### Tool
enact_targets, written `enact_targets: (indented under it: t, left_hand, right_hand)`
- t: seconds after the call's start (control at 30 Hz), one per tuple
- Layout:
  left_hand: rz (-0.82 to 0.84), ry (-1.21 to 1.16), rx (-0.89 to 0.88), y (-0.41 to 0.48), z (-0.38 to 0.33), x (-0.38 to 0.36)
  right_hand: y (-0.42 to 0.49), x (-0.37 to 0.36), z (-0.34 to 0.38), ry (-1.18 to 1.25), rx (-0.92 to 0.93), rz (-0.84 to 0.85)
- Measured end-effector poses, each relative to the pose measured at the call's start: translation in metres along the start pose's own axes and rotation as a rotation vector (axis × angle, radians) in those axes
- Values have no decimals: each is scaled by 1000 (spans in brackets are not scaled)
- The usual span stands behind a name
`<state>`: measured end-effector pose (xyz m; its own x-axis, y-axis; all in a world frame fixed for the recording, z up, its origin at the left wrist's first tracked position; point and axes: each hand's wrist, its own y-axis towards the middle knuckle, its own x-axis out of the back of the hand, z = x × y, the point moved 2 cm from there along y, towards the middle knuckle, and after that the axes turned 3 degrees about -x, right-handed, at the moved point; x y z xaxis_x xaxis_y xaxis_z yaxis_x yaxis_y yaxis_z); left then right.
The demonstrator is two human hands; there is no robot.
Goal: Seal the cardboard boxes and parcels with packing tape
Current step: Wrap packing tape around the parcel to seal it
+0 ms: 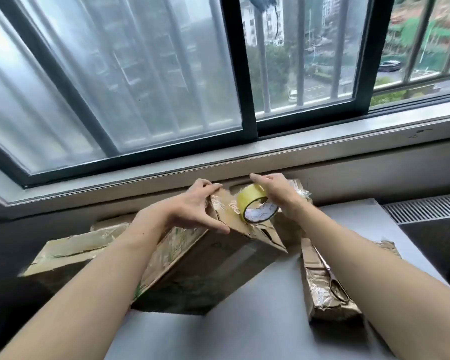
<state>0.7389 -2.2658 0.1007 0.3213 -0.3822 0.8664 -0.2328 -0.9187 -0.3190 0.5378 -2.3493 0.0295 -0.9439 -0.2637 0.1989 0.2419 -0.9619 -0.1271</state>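
A worn cardboard box [234, 227], patched with clear tape, stands tilted on the grey table [244, 320] below the window sill. My left hand [192, 206] grips its upper left end, thumb on the near face and fingers over the top. My right hand [273, 189] holds a yellowish roll of packing tape [255, 206] on the box's top edge, fingers over the roll. A short stretch of tape seems to run from the roll toward my left hand.
A flat taped cardboard parcel [70, 253] lies at the left, partly under my left forearm. Another taped box [322, 287] lies at the right with scissors [335, 287] on it. A radiator grille [426, 207] sits at the far right.
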Motion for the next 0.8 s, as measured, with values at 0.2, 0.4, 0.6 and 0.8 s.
enact_targets:
  t: [0.2, 0.4, 0.6, 0.8]
  left_hand:
    - [-132, -242, 31, -54, 56, 17]
    - [-125, -394, 182, -99, 104, 25]
    - [-594, -268, 403, -77, 133, 18]
    - [-621, -119, 549, -69, 174, -1]
  right_hand:
    - [-7, -40, 66, 132, 131, 111]
    - [-20, -112, 81, 231, 126, 245]
    - [-31, -175, 81, 209, 112, 346]
    - [-28, -211, 71, 118, 84, 323]
